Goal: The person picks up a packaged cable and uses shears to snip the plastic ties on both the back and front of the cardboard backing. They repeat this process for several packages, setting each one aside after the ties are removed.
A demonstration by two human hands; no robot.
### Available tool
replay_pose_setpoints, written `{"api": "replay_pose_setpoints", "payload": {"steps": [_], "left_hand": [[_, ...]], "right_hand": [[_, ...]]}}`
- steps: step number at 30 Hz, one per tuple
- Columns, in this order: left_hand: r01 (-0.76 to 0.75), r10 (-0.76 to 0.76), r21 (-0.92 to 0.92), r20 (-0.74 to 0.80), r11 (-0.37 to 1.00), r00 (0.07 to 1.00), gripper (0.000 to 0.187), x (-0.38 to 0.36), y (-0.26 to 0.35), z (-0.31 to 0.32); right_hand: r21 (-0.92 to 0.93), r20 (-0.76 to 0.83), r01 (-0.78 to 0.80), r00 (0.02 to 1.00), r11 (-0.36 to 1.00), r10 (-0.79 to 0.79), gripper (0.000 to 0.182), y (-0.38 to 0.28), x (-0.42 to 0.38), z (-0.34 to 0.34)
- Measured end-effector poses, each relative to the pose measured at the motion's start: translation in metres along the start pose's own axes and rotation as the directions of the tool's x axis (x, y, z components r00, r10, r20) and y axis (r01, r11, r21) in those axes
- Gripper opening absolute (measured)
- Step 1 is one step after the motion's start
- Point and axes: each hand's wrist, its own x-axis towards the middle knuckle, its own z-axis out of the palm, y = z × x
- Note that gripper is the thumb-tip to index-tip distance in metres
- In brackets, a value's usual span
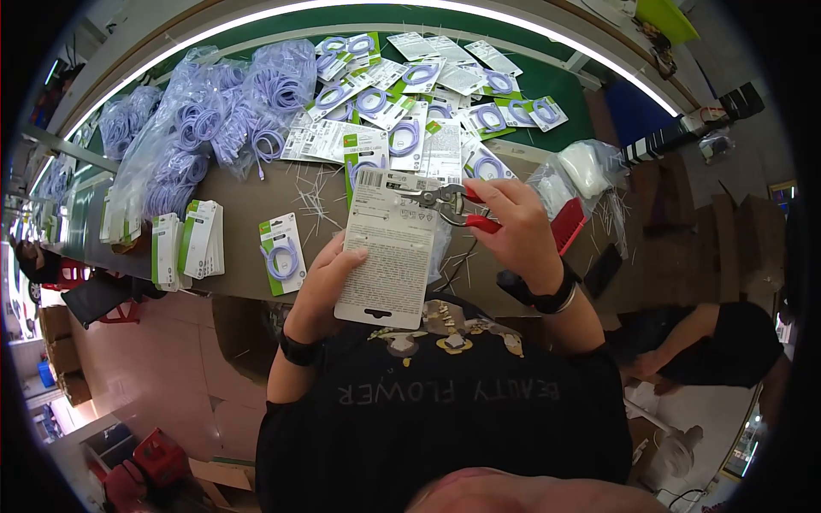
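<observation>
Purple cables (201, 124), coiled and bundled in clear plastic, heap on the left part of the brown bench (256, 195). Nearer the person, two stacks of cards (201, 239) in white and green stand side by side close to the bench's front edge. To their right, one packaged cable (282, 254) lies apart, its purple coil facing up. Thin white strips (316, 195) are scattered just beyond it. Next comes the left hand (329, 278), pinching the side of a printed card (385, 265) between thumb and fingers; the card is held up in front of the person's chest, its text side showing and its hanging slot toward the body. Behind it spreads a loose pile of packaged cables (442, 154). Pliers (449, 203) reach across the card's far end, their red handles parted in the grip of the right hand (517, 227), whose fingers curl around them. Further right lie a red brush (567, 227), a clear bag (590, 167) with white contents, and a dark flat object (603, 269). Another person (718, 342) is at the far right.
</observation>
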Motion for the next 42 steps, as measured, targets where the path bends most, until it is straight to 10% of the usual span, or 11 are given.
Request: {"api": "replay_pose_setpoints", "payload": {"steps": [18,22,25,27,29,32,35,37,39,41,42], "left_hand": [[0.046,-0.047,0.051,0.017,0.998,0.999,0.044,0.010,-0.007,-0.002],[-0.035,0.042,0.103,-0.069,0.994,0.997,0.041,0.026,-0.025,-0.022],[-0.110,0.109,-0.021,-0.033,0.994,0.993,0.041,0.050,-0.033,-0.040],[-0.292,0.300,0.111,-0.060,0.950,0.952,0.041,0.052,-0.033,-0.043],[-0.374,0.395,0.192,-0.081,0.907,0.915,0.042,0.050,-0.028,-0.044],[-0.551,0.653,0.834,0.432,-0.028,0.622,0.044,0.052,-0.014,-0.042],[-0.581,0.705,0.814,0.422,-0.018,0.570,0.046,0.061,-0.022,-0.042],[-0.560,0.798,0.727,0.027,0.398,0.603,0.048,0.067,-0.029,-0.036],[-0.440,0.423,0.001,-0.277,0.898,0.863,0.047,0.073,-0.026,-0.032],[0.016,0.153,-0.544,0.263,0.839,0.953,0.044,0.082,-0.025,-0.047],[-0.002,0.163,-0.547,0.245,0.837,0.956,0.044,0.080,-0.028,-0.042]], "right_hand": [[-0.174,0.067,0.124,0.991,0.977,-0.114,0.054,-0.024,0.002,0.012],[0.137,0.086,-0.011,0.996,0.991,-0.001,0.036,-0.003,0.005,0.033],[0.441,0.170,-0.316,0.948,0.840,0.267,0.030,0.011,0.016,0.041],[0.821,0.524,-0.571,0.759,0.008,0.386,0.032,0.012,0.020,0.044],[0.824,0.562,-0.545,0.744,-0.158,0.362,0.032,0.018,0.018,0.059],[0.747,0.630,-0.471,0.726,-0.470,0.274,0.030,0.016,0.016,0.074],[0.847,0.529,-0.513,0.785,-0.141,0.322,0.028,0.002,0.013,0.073],[0.863,0.501,-0.487,0.796,-0.132,0.339,0.028,0.008,0.009,0.085],[0.869,0.462,-0.488,0.748,-0.076,0.477,0.030,0.001,0.014,0.075],[0.887,0.416,-0.460,0.772,-0.029,0.481,0.032,-0.003,0.015,0.074],[0.907,0.329,-0.418,0.777,0.049,0.536,0.034,-0.005,0.015,0.074]]}}
